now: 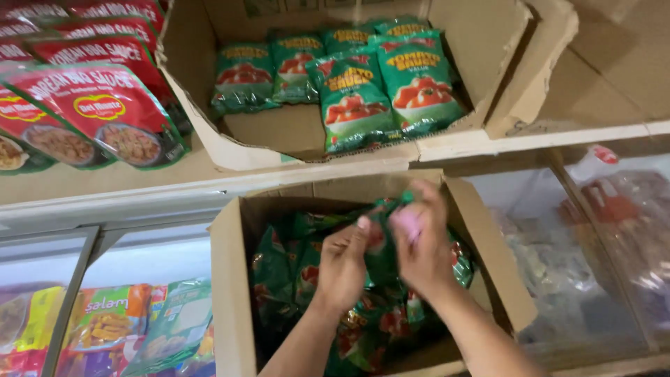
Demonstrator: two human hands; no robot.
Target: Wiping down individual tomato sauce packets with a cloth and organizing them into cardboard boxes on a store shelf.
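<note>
Both hands work inside an open brown cardboard box (227, 293) full of green foil sauce pouches (286, 272). The left hand (342, 269) and the right hand (419, 244) have their fingers pinched together on one green pouch (380, 241) lifted just above the pile. On the shelf above, a cut-down cardboard tray (488, 63) holds more upright green pouches (419, 84), beside red sauce pouches (105, 112)

A shop: shelf (105, 183) of sauce pouches (391, 87); chest freezer (139, 258) below
</note>
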